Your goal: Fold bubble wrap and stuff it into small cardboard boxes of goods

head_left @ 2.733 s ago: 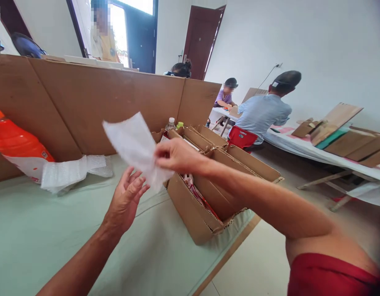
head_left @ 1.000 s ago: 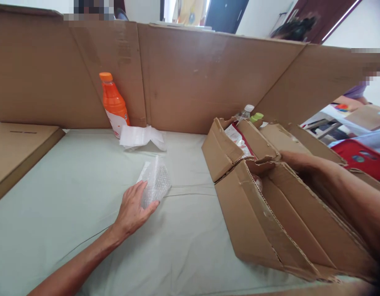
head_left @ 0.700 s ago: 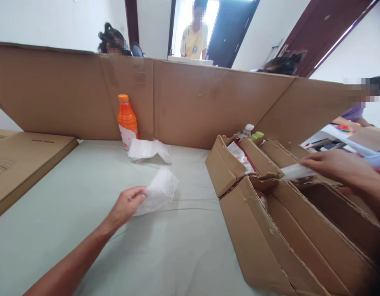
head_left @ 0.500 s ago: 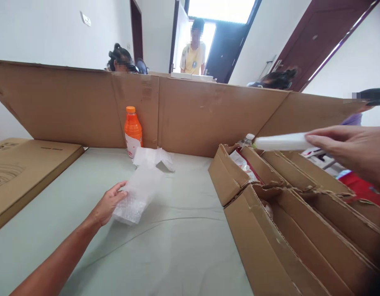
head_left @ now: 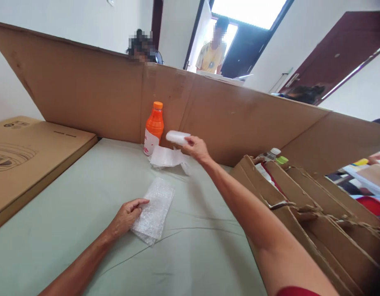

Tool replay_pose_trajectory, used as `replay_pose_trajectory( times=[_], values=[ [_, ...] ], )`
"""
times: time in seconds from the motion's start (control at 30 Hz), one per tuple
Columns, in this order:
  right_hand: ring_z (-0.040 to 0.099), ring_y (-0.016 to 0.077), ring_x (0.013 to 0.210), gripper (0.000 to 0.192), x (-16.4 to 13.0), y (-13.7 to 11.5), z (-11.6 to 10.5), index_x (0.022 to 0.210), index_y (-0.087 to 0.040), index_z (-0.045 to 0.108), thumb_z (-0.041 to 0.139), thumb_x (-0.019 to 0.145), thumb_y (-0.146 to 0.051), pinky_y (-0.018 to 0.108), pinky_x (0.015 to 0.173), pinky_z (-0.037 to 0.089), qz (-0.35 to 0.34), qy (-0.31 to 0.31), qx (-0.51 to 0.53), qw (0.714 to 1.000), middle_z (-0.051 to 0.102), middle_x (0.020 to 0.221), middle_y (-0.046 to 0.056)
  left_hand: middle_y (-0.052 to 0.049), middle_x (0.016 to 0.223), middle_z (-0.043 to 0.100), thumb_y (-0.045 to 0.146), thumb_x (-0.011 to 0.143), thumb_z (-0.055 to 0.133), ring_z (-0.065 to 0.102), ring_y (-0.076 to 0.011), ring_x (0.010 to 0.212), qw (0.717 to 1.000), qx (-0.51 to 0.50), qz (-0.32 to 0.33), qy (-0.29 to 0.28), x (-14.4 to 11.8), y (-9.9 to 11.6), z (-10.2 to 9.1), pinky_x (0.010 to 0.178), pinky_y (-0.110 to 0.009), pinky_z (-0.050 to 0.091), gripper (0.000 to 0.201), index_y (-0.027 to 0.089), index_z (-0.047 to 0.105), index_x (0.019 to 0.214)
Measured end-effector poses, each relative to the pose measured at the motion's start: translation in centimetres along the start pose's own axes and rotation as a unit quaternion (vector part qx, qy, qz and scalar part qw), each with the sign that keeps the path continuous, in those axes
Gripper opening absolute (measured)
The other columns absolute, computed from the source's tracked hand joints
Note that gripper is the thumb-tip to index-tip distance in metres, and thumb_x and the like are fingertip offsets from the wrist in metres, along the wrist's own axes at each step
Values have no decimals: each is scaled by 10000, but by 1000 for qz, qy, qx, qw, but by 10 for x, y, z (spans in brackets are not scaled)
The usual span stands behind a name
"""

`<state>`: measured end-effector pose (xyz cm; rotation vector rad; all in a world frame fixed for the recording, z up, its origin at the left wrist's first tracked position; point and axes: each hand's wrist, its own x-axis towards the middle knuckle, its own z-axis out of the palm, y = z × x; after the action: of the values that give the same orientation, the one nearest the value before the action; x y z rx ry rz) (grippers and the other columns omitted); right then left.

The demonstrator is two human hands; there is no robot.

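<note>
Bubble wrap, a small clear pouch (head_left: 153, 209) of it, lies flat on the pale green worktop (head_left: 69, 197) at lower centre of the frame, and the left hand (head_left: 126, 213) rests on its left edge with fingers curled over the rim, pinning it down. The right hand (head_left: 196, 148) reaches far up the middle of the frame and pinches one end of a small white oblong piece (head_left: 177, 137), which is lifted clear of the worktop just above a crumpled heap of white wrapping (head_left: 169, 158) and just right of an orange bottle (head_left: 153, 128) standing against the brown cardboard screen (head_left: 85, 90). The pouch looks very light, soft and limp, likely to slide on the cloth and buckle if pushed, so it is best held by its open edge, pinched between thumb and fingers. The white piece seems stiff and light and its smooth surface could slip, so a grip across its middle would be surer than one at the end. Open cardboard boxes (head_left: 301, 205) fill the lower right, and a flat carton (head_left: 26, 156) sits at left.
</note>
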<state>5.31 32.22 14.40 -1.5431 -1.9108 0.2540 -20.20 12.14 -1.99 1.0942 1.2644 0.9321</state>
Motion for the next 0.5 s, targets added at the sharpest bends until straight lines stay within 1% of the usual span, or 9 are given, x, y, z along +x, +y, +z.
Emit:
replay_pose_trajectory(
  times=[0.07, 0.1, 0.13, 0.2, 0.27, 0.33, 0.37, 0.43, 0.5],
  values=[
    [688, 219, 968, 271, 2, -3, 28, 954, -191, 789, 665, 718, -142, 354, 946, 517, 3, -45, 7, 999, 756, 1033, 68, 9, 711, 620, 399, 664, 616, 420, -112, 569, 1000, -12, -9, 2, 2, 0, -1, 553, -249, 305, 546, 127, 753, 1117],
    [685, 218, 974, 246, 0, -3, 36, 927, -191, 787, 649, 729, -145, 353, 943, 513, 8, -56, 12, 998, 755, 1046, 70, 8, 714, 623, 395, 657, 617, 418, -109, 564, 1000, -22, -12, 4, 2, 0, -1, 549, -246, 302, 546, 128, 753, 1113],
    [679, 218, 991, 242, -6, -2, 40, 930, -188, 782, 616, 757, -158, 354, 941, 508, 14, -59, 17, 998, 751, 1075, 77, 7, 718, 627, 391, 651, 619, 421, -108, 562, 999, -32, -14, 7, 2, 0, 0, 547, -245, 303, 541, 129, 754, 1105],
    [672, 219, 992, 277, -26, 2, 38, 977, -178, 770, 543, 823, -211, 346, 901, 508, 25, -59, 31, 997, 744, 1087, 87, 9, 696, 616, 385, 639, 625, 419, -107, 553, 999, -47, -14, 17, 2, 0, 0, 539, -241, 301, 526, 125, 757, 1078],
    [675, 212, 892, 286, -61, 6, 31, 961, -174, 766, 532, 852, -295, 318, 797, 513, 27, -78, 46, 996, 750, 959, 72, 20, 656, 586, 383, 634, 627, 401, -104, 541, 998, -55, -10, 29, 2, 0, 2, 531, -238, 294, 514, 122, 758, 1057],
    [658, 194, 752, 278, -109, 8, 28, 870, -177, 757, 583, 838, -392, 292, 687, 489, 35, -133, 78, 987, 723, 790, 45, 20, 674, 595, 380, 651, 621, 408, -106, 555, 997, -58, 2, 42, 0, 1, 3, 542, -237, 308, 523, 131, 749, 1092],
    [647, 185, 709, 297, -135, 7, 29, 838, -177, 745, 601, 834, -437, 286, 654, 471, 52, -173, 113, 977, 706, 748, 38, 9, 721, 628, 376, 665, 619, 434, -110, 577, 997, -61, 15, 50, -1, 2, 4, 562, -237, 333, 526, 138, 741, 1118],
    [661, 184, 706, 391, -184, 4, 38, 893, -172, 726, 605, 846, -541, 274, 610, 451, 122, -250, 201, 939, 701, 777, 44, -29, 886, 703, 365, 690, 627, 516, -126, 657, 994, -71, 47, 66, -5, 3, 8, 627, -243, 401, 514, 154, 732, 1146],
    [669, 192, 744, 512, -220, -4, 53, 1070, -182, 698, 633, 820, -623, 260, 576, 441, 191, -262, 298, 898, 698, 827, 42, -67, 1072, 730, 357, 695, 653, 600, -158, 788, 992, -80, 78, 66, -10, 4, 12, 725, -259, 460, 453, 163, 753, 1093]
  ],
)
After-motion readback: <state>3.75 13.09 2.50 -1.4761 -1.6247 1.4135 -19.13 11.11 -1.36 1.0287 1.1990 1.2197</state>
